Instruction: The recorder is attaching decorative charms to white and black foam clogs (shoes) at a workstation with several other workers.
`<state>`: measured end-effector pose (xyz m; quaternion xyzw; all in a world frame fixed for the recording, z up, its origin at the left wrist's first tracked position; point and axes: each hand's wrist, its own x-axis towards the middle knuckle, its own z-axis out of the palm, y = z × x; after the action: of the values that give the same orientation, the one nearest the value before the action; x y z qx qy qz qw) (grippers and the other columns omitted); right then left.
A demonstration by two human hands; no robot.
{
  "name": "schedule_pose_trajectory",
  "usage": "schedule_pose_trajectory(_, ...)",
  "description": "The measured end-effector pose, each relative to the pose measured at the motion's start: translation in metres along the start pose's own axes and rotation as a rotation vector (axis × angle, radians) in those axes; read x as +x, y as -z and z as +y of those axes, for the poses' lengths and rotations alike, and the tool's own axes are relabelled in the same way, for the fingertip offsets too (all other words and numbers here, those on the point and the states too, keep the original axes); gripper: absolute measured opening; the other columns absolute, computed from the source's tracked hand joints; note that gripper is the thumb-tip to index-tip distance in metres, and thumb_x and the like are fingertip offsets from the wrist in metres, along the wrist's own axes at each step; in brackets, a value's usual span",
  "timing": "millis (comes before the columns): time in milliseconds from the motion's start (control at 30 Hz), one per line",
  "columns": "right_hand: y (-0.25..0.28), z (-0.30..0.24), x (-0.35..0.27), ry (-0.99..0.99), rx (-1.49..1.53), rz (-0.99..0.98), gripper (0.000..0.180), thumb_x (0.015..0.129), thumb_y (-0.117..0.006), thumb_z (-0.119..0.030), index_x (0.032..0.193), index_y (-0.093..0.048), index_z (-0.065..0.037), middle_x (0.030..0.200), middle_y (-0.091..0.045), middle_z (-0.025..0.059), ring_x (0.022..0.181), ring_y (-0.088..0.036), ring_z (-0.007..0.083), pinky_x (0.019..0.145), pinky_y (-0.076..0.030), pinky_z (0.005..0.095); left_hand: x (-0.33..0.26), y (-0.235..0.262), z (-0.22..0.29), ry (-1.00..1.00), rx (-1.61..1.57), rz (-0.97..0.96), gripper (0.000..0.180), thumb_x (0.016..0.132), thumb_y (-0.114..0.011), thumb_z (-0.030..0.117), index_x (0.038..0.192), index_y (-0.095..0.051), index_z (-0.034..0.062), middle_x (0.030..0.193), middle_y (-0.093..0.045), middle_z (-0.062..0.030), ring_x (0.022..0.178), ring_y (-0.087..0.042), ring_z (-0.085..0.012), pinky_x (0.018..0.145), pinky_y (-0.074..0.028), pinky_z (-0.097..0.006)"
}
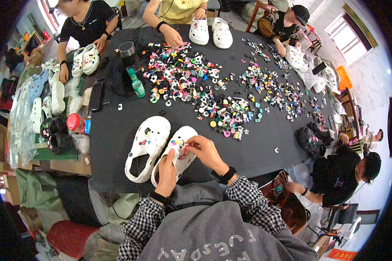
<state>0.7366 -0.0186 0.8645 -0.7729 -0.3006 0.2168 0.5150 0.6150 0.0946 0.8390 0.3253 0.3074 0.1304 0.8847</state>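
Grey cloth (196, 228) with pale lettering fills the near edge, between two checked sleeves (146, 222). Just beyond it, both hands work at the right clog (188, 135) of a white pair on the near part of the dark surface (109, 143). Left hand (165, 175) is clamped on that clog's near left side, thumb upward; right hand (206, 153) has its fingertips pinched together at a small red charm (184, 153) on the upper. Whether the charm is seated in a hole, I cannot tell. Just left stands the left clog (154, 132), charms on its top too.

Farther off, loose charms (183, 80) spread in heaps across the middle and right. Left of them stands a green bottle (136, 85); at the left edge, a red-lidded jar (76, 123). Black clogs (310, 141) sit at the right edge. On the far side, a person in yellow (178, 11) has one hand among the charms and the other on a far white clog (199, 32).
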Motion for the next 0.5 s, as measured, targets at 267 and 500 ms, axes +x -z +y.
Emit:
schedule_pose_trajectory(267,-0.004,-0.004,0.017,0.241,-0.194,-0.138,0.015,0.081,-0.064,-0.001,0.095,-0.063,0.001,0.090,-0.063,0.0120,0.078,-0.065,0.0238,0.068,-0.052,0.0332,-0.002,0.004,0.000,0.017,0.024,0.038,0.038,0.098,-0.054,0.030,0.112,-0.057,-0.0054,0.107,-0.062,-0.0096,0.094,-0.061,-0.0148,0.081,-0.049,-0.029)
schedule_pose_trajectory(500,0.003,-0.014,0.014,0.348,-0.297,-0.259,0.019,0.083,-0.061,-0.003,0.101,-0.060,-0.002,0.097,-0.062,0.0124,0.087,-0.063,0.0295,0.075,-0.051,0.0369,-0.002,0.009,-0.001,-0.009,0.017,0.045,0.039,0.098,-0.054,0.031,0.109,-0.058,-0.0066,0.105,-0.062,-0.0104,0.092,-0.061,-0.0147,0.079,-0.050,-0.029)
